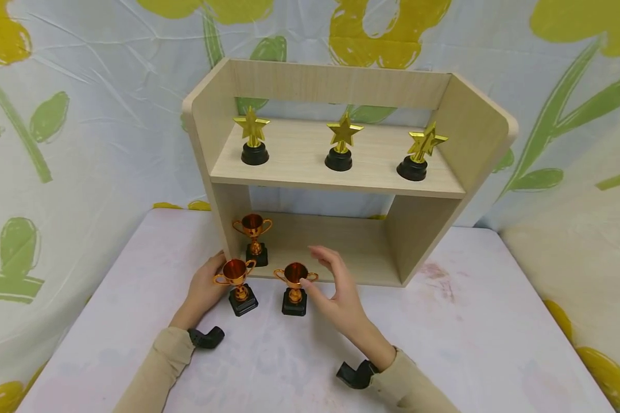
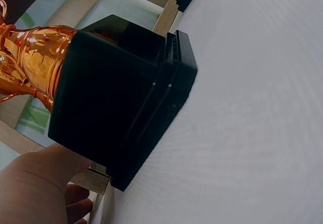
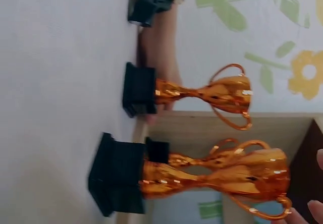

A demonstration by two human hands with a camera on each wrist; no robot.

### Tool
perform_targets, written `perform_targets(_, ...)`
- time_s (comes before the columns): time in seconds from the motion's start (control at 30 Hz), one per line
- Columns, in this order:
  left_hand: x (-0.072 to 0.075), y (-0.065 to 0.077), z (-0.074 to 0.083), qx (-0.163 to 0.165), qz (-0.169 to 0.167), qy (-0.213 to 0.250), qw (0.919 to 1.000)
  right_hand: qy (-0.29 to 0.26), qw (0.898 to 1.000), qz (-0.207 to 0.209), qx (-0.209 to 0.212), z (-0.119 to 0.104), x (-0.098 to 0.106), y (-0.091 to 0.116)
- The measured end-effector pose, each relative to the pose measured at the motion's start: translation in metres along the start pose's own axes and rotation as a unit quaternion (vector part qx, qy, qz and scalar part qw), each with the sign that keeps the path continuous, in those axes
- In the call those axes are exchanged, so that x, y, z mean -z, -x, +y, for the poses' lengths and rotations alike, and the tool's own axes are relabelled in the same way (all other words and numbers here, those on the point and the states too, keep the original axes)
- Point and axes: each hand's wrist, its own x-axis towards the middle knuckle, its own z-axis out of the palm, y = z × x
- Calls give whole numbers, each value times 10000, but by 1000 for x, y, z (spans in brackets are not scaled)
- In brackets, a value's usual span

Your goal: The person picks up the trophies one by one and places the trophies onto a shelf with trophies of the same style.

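Two bronze trophy cups with black square bases stand on the table before a wooden shelf (image 1: pixel 310 184): a left one (image 1: pixel 243 300) and a middle one (image 1: pixel 294 305). A third cup (image 1: pixel 256 255) is at the left end of the lower level. My left hand (image 1: pixel 206 284) grips the front edge of the shelf's left side panel, partly hidden by the left cup; in the left wrist view its thumb goes behind that cup's base (image 2: pixel 111 98). Beside the middle cup, my right hand (image 1: pixel 341 295) has thumb and fingers spread, the thumb overlapping the cup's rim.
Three gold star trophies on round black bases stand on the upper level: left (image 1: pixel 255 152), centre (image 1: pixel 338 158) and right (image 1: pixel 413 166). A white cloth covers the table (image 1: pixel 496 338). Behind hangs a flower-print curtain (image 1: pixel 108 115).
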Motion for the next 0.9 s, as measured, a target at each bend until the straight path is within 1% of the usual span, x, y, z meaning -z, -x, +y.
perform_targets(0.2, 0, 1, 1, -18, 74, 32, 10000, -285, 9993, -32, -232, 12, -8, 5)
perform_targets(0.43, 0, 1, 0, -63, 98, -24, 9999, -618, 9961, -241, -576, 22, -16, 11)
perform_targets(0.67, 0, 0, 0, 16, 52, 25, 10000, -653, 9934, -338, -883, 25, -19, 13)
perform_targets(0.8, 0, -1, 0, -50, 77, 5, 10000, -604, 9923, -381, -1012, 26, -21, 15)
perform_targets(0.9, 1, 0, 0, -99, 98, 11, 9999, -663, 9915, -389, -1046, 27, -22, 15)
